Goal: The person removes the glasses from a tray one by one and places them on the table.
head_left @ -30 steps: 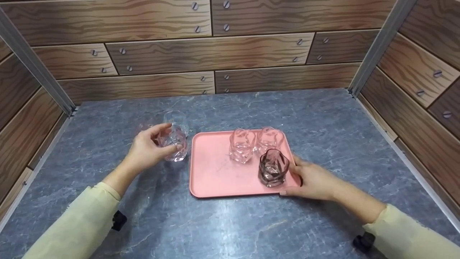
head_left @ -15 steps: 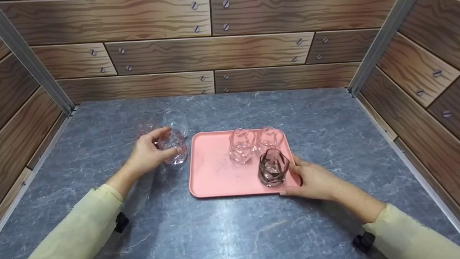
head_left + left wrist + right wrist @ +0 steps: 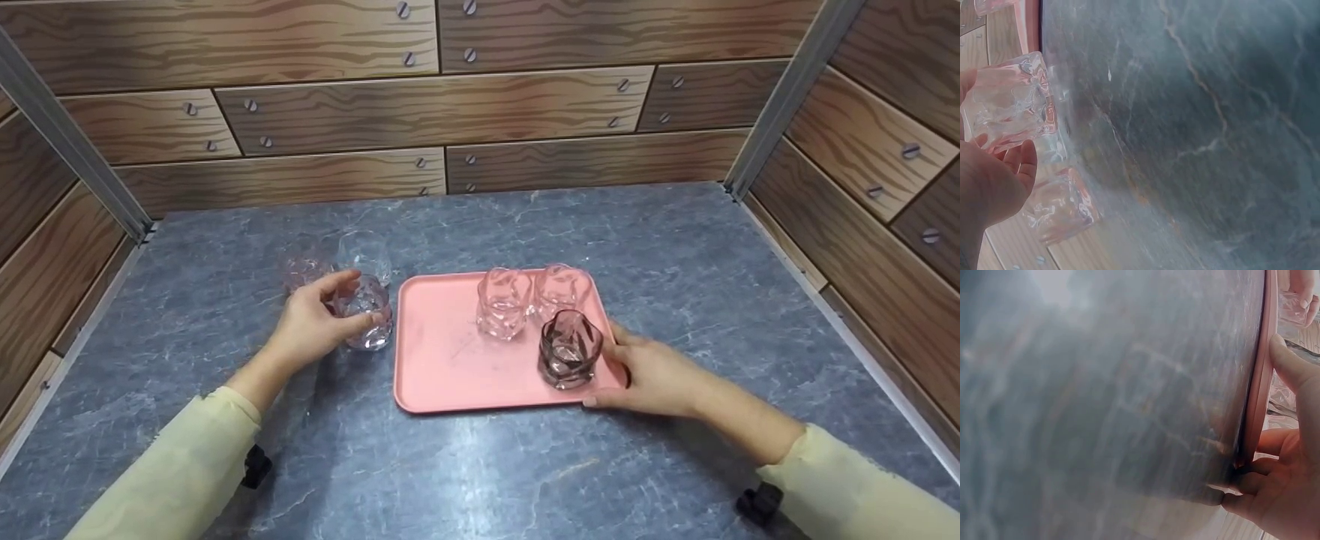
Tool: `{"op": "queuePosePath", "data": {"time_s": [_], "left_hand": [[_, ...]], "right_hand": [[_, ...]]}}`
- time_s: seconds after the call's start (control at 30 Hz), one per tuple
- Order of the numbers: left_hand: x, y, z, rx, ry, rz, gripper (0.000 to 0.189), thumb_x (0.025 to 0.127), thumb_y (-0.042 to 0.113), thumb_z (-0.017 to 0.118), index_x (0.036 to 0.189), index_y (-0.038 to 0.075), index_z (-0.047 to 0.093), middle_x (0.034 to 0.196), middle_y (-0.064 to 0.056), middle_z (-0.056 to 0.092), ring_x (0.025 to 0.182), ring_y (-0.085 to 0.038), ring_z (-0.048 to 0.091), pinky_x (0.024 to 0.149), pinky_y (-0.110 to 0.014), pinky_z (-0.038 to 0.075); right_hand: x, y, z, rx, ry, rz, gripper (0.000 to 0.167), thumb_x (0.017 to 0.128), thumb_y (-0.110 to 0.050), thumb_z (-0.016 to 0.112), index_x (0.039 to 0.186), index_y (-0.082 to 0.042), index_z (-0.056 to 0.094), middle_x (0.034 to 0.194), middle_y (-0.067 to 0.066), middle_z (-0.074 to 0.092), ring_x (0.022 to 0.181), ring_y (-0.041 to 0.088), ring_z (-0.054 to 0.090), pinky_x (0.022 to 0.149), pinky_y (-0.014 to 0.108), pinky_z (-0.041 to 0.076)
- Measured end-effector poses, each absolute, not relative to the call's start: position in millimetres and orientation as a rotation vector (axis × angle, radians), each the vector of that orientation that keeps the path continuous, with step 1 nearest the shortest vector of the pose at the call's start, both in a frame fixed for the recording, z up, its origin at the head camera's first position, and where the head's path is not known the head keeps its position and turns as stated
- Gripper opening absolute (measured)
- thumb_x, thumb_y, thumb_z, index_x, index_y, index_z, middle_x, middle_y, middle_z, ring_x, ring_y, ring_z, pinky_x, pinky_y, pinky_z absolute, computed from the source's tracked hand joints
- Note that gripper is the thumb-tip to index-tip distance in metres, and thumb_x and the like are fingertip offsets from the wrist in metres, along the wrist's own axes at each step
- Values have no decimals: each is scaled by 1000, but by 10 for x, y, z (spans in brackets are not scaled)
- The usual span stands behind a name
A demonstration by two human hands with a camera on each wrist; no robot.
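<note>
In the head view my left hand [image 3: 315,321] holds a faintly pink, clear drinking glass [image 3: 367,319] between thumb and fingers, just left of a pink tray [image 3: 435,375]. The left wrist view shows this glass [image 3: 1013,104] sideways; whether its base touches the table I cannot tell. My right hand [image 3: 660,375] grips the tray's right edge near the front corner, thumb at the front rim. On the tray's right part stand two pink-looking clear glasses, one [image 3: 504,304] left of the other [image 3: 561,289]. A smoky grey glass [image 3: 570,351] stands in front of them, close to my right hand.
Behind my left hand stand a pinkish glass [image 3: 306,262], partly covered by the hand, and a clear glass [image 3: 364,255]. The marbled grey table [image 3: 480,472] is bounded by wood-patterned walls [image 3: 525,105] at the back and sides.
My left hand and its glass have come a little toward me, away from the two glasses behind. The right hand, the tray and the glasses on it stay in place.
</note>
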State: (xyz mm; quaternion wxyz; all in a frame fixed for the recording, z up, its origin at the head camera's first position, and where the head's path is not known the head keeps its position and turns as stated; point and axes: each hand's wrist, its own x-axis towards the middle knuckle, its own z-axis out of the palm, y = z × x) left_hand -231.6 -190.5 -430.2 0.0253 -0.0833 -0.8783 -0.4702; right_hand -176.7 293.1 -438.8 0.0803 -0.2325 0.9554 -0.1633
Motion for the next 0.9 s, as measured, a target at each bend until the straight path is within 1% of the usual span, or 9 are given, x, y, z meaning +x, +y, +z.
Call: {"op": "queuePosePath", "data": {"time_s": [0.07, 0.2, 0.3, 0.43, 0.57, 0.67, 0.8, 0.9], "left_hand": [[-2318, -1902, -4313, -260, -2715, -1457, 81, 83, 29, 93, 150, 2, 57, 137, -19, 68, 111, -33, 65, 89, -36, 55], [-2320, -1902, -4333, -261, -2718, -1465, 81, 83, 28, 93, 151, 3, 57, 137, -19, 67, 106, -33, 65, 83, -33, 55], [-2319, -1898, -4338, -263, -2719, -1466, 81, 83, 28, 93, 151, 3, 57, 137, -19, 67, 106, -33, 65, 83, -32, 55], [-2327, -1888, -4343, -266, -2709, -1471, 79, 83, 27, 93, 150, 2, 57, 137, -20, 67, 110, -33, 66, 89, -36, 55], [-2339, -1881, -4351, -270, -2700, -1479, 78, 83, 25, 92, 149, 1, 58, 136, -20, 68, 111, -34, 66, 91, -41, 56], [-2345, -1879, -4356, -276, -2698, -1479, 78, 83, 24, 92, 149, 1, 58, 135, -21, 68, 112, -35, 66, 92, -42, 55], [-2344, -1883, -4367, -277, -2708, -1468, 79, 84, 27, 93, 150, 1, 57, 137, -20, 67, 112, -35, 66, 91, -39, 55], [-2335, -1884, -4376, -274, -2717, -1460, 80, 84, 29, 92, 151, 1, 57, 139, -20, 66, 107, -33, 65, 86, -36, 55]], "right_hand": [[-1767, 2932, -4389, -701, 2856, -490, 110, 83, -78, 72, 154, 3, 50, 165, 31, 32, 139, 56, 47, 113, 65, 42], [-1769, 2934, -4394, -716, 2855, -493, 109, 84, -77, 73, 154, 3, 51, 165, 31, 33, 139, 55, 48, 113, 65, 42], [-1775, 2932, -4397, -702, 2856, -490, 109, 83, -78, 73, 155, 1, 50, 166, 29, 31, 140, 54, 48, 114, 65, 41], [-1783, 2929, -4399, -684, 2857, -488, 110, 83, -78, 73, 156, -1, 48, 167, 28, 30, 140, 54, 47, 114, 64, 41], [-1782, 2929, -4395, -678, 2858, -481, 110, 83, -79, 72, 156, 0, 48, 167, 29, 30, 140, 55, 47, 114, 65, 41], [-1779, 2936, -4397, -666, 2859, -474, 111, 82, -80, 72, 156, 1, 48, 166, 29, 30, 140, 55, 46, 114, 66, 40], [-1773, 2938, -4401, -660, 2857, -476, 112, 82, -80, 71, 155, 2, 49, 167, 29, 29, 141, 55, 45, 115, 65, 40], [-1765, 2937, -4401, -662, 2854, -484, 111, 82, -80, 71, 155, 1, 49, 167, 29, 29, 141, 55, 45, 115, 64, 39]]}}
